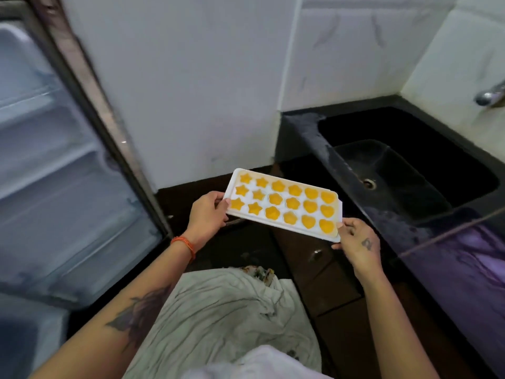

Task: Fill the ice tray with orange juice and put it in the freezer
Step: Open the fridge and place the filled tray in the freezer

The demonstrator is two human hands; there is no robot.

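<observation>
Fingers of both hands grip ice tray | cells hold orange juice

Your open fridge door flanks left; its edge stands near left hand. Counter with sink hems right hand. Tray hangs over bare floor between them, white wall just behind.

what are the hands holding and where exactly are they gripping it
The filled ice tray, held by its two short ends: left hand and right hand.
</observation>
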